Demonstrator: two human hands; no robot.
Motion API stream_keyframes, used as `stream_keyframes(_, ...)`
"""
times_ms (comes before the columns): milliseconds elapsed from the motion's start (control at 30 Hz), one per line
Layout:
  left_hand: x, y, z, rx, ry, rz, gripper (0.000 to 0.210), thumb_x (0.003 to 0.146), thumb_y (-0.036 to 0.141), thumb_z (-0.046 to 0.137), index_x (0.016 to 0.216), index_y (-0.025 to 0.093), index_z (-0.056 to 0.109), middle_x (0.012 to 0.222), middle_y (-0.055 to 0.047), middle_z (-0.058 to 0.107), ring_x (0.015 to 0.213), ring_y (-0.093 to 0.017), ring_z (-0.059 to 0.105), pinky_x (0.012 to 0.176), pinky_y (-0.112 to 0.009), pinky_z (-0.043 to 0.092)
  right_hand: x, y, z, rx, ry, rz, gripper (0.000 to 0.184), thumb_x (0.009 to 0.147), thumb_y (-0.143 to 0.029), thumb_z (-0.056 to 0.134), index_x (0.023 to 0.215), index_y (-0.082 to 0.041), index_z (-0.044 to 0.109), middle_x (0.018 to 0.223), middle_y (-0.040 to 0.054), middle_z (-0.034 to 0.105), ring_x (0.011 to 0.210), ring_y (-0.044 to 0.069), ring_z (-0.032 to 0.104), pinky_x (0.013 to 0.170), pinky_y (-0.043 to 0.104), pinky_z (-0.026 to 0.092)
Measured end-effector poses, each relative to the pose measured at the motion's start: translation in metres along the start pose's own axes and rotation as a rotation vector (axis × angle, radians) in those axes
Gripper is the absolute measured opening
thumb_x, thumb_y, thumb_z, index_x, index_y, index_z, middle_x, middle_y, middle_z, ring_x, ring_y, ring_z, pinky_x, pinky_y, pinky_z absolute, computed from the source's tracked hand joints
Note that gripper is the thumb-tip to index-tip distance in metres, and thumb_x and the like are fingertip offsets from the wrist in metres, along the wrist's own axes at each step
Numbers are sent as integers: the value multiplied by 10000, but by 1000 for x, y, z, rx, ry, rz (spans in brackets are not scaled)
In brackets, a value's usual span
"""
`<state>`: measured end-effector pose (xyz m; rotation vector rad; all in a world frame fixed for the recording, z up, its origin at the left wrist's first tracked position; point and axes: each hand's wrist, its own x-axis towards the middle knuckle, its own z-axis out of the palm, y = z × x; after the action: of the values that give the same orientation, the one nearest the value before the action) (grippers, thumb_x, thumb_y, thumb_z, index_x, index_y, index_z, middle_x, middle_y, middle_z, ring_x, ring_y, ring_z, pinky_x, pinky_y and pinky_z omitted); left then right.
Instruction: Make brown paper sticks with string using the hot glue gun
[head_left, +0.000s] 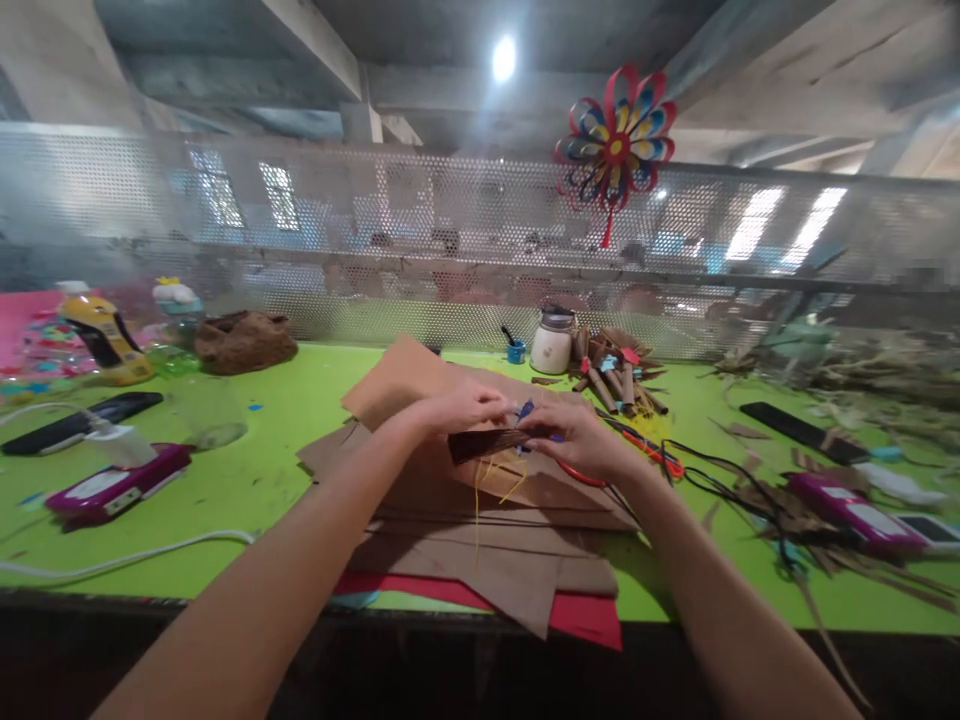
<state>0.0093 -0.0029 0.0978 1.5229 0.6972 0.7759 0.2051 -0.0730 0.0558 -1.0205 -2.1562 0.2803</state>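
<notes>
Over a stack of brown paper sheets (450,540), my two hands work close together. My right hand (577,435) is closed on one end of a dark brown folded paper piece (480,445), which points to the left. Thin yellow strands (478,500) hang down below this piece. A small blue bit (525,410) shows between the hands; its kind is unclear. My left hand (472,405) is pinched just left of the blue bit, above the brown piece, and its fingertips hide what they hold, if anything. Red-orange handles (581,475) lie beneath my right hand.
Behind my hands stand a white jar (551,342), a small blue pot (515,351) and a pile of brown paper rolls (619,375). Purple power strips (124,485) lie on both sides of the green table (300,520). Black cords (720,480) cross the right side.
</notes>
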Motion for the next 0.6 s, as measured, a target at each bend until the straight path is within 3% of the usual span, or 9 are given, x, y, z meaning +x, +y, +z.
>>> stream_keyframes(67, -5, -7, -2, 186, -248, -107, 101, 693, 224, 703, 612, 166, 685, 527, 2, 602, 494, -114, 489, 506, -208, 346, 1, -2, 3, 12, 17, 0, 187, 802, -149, 611, 970, -168, 691, 889, 56, 694, 810, 160, 617, 742, 293, 477)
stream_keyframes(133, -14, -19, -8, 236, -335, -163, 260, 786, 379, 617, 695, 154, 712, 634, -51, 659, 521, -130, 528, 511, -225, 364, 3, -3, 8, 9, 30, 7, 195, 789, -116, 610, 957, -168, 694, 877, 54, 694, 809, 160, 615, 741, 290, 475)
stream_keyframes(233, -29, -39, -16, 192, -348, -187, 375, 832, 459, 540, 726, 140, 705, 733, -107, 682, 619, -163, 588, 585, -246, 417, 6, 0, 18, -9, 30, -6, 201, 771, -82, 602, 925, -168, 698, 826, 44, 681, 778, 151, 605, 714, 273, 469)
stream_keyframes(400, -40, -62, -9, -132, -379, -214, 269, 814, 403, 599, 813, 140, 653, 718, -91, 658, 636, -162, 599, 673, -282, 457, 11, 11, 38, 73, 100, 20, 239, 747, -79, 586, 943, -172, 686, 812, 37, 654, 748, 138, 586, 697, 270, 471)
stream_keyframes(533, -34, -72, -6, -337, -330, -247, 214, 818, 348, 605, 829, 135, 605, 641, -45, 591, 578, -151, 576, 601, -284, 467, 16, 16, 54, 276, 213, 211, 517, 680, -85, 581, 1188, -177, 565, 861, 25, 644, 696, 125, 571, 657, 273, 483)
stream_keyframes(600, -28, -70, -12, -432, -210, -252, 186, 843, 302, 567, 822, 119, 597, 601, -36, 559, 539, -142, 555, 526, -251, 447, 17, 15, 61, 483, 232, 354, 656, 672, -146, 609, 1306, -175, 443, 835, 7, 633, 604, 107, 552, 572, 255, 479)
